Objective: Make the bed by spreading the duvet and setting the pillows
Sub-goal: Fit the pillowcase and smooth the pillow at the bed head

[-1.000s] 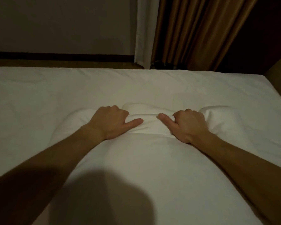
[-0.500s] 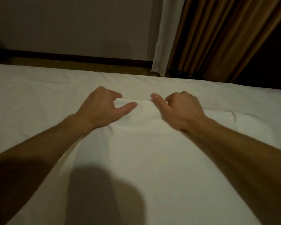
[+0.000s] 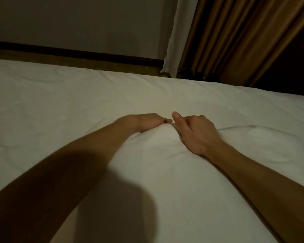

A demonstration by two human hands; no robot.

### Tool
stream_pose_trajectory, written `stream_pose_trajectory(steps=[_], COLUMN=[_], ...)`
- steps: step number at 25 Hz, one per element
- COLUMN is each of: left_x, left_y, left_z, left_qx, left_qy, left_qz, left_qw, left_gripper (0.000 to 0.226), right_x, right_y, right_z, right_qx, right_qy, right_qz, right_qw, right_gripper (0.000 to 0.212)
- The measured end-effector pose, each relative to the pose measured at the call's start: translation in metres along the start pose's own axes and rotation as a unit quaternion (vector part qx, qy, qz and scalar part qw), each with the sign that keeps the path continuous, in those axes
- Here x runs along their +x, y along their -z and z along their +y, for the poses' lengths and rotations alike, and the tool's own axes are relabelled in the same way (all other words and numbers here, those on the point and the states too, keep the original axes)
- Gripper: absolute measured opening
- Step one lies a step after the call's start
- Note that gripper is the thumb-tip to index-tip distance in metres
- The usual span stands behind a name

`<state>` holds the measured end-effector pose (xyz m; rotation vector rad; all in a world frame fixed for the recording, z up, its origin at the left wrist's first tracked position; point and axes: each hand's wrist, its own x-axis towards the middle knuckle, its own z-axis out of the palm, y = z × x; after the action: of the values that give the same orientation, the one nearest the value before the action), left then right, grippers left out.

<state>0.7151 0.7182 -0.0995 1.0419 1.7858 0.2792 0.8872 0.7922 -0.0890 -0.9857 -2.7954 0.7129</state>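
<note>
A white pillow (image 3: 165, 172) lies lengthwise in front of me on the bed, its near part under my forearms. My left hand (image 3: 142, 121) is curled over the pillow's far edge, with the fingertips hidden behind it. My right hand (image 3: 197, 134) grips the same edge right beside it, fingers bent into the fabric and thumb raised. The two thumbs almost touch. The white quilted duvet (image 3: 51, 111) lies spread flat over the bed under and around the pillow. My shadow falls on the pillow's near end.
The bed's far edge (image 3: 112, 74) runs across the view, with a strip of floor and a dark baseboard (image 3: 77, 51) behind it. A white sheer curtain (image 3: 175, 41) and brown drapes (image 3: 235, 41) hang at the back right.
Both hands have pushed the pillow farther across the bed and come closer together. The pinched middle of the pillow has flattened, and the left hand's fingers have rolled over the far edge.
</note>
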Motion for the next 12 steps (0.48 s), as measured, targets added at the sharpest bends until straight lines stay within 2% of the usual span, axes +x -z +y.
stream_pose_trajectory(steps=[2,6,8,12], left_x=[-0.009,-0.046,-0.066,-0.094], left_y=[-0.004,-0.002,-0.006,0.006], left_z=[0.003,-0.005,-0.006,0.007], left_qx=[0.064,0.005,-0.008,0.063], left_qy=[-0.018,-0.041,-0.078,-0.089], left_qz=[0.016,0.067,0.074,0.087], left_qw=[0.998,0.997,0.994,0.99], left_gripper=[0.046,0.064,0.056,0.063], right_x=[0.001,-0.003,-0.011,-0.014], right_y=[0.006,0.013,0.015,0.034], right_z=[-0.004,-0.013,-0.012,-0.013], right_qx=[0.022,-0.021,-0.03,-0.053], right_qy=[0.008,0.035,0.045,0.077], right_qz=[-0.017,0.002,-0.01,-0.003], right_qw=[1.0,0.999,0.998,0.996], right_gripper=[0.086,0.084,0.088,0.088])
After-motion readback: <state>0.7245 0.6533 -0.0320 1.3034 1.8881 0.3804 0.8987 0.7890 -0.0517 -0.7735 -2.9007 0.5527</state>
